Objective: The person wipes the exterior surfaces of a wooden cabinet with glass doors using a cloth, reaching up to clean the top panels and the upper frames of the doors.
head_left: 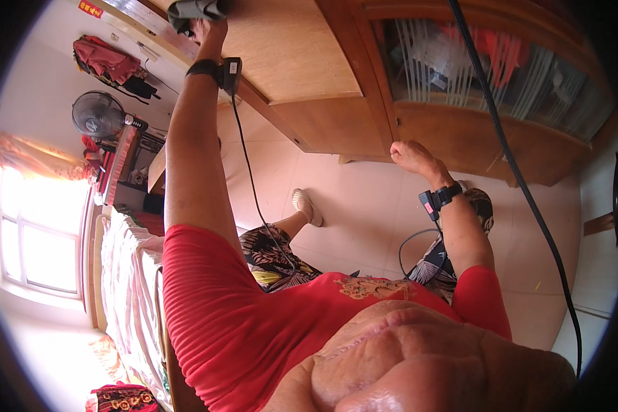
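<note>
With my left arm stretched up and forward, my left hand grips a dark grey-green cloth against the side of a wooden cabinet. Part of the cloth is cut off by the top of the picture, and most of the fingers are hidden under it. My right hand hangs lower, before the cabinet's brown base. Its fingers are curled in, and nothing shows in them. Each wrist wears a black strap with a small box and a cable.
Glass doors fill the cabinet's right part. A black cable crosses the right side. To the left are a fan, hanging clothes, a bright window and a bed with pale cloth. Light tiles cover the floor.
</note>
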`<state>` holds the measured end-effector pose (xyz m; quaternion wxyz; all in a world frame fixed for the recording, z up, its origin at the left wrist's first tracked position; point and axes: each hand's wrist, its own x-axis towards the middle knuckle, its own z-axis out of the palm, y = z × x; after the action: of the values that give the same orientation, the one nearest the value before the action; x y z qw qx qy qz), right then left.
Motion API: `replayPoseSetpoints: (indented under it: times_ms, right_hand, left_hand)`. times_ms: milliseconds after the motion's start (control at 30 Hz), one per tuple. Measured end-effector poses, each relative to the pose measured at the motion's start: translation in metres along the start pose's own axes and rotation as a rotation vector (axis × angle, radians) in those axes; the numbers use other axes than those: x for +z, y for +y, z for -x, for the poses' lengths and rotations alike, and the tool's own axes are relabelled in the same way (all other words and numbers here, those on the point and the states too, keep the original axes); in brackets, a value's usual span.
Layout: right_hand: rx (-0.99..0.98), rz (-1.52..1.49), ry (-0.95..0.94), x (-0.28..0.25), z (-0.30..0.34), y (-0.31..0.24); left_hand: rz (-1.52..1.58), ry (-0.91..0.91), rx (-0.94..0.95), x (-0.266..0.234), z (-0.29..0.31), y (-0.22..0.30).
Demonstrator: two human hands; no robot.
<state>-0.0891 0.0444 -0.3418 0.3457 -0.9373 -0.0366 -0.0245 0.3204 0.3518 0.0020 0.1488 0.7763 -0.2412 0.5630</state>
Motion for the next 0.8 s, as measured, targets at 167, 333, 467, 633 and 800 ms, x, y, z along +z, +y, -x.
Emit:
replayPoseSetpoints:
  times_ms: [167, 333, 467, 633, 800]
  right_hand:
    - [-0.029, 0.025, 0.019, 0.002, 0.001, 0.006]
    - [-0.047, 0.009, -0.032, 0.008, -0.007, -0.009]
    - [0.048, 0.041, -0.062, -0.007, 0.006, 0.016]
    - [-0.034, 0.044, -0.076, 0.005, -0.007, -0.007]
    - [0.024, 0.031, -0.059, 0.003, -0.006, 0.007]
  left_hand:
    - [-0.041, 0.038, 0.121, 0.019, 0.060, -0.016]
    - [-0.218, -0.068, -0.178, 0.015, 0.093, -0.014]
    - [-0.073, -0.435, -0.425, 0.034, 0.124, 0.110]
    - [-0.178, -0.232, 0.108, 0.024, 0.132, 0.092]
    - [-0.088, -0.241, 0.273, 0.008, 0.092, 0.141]
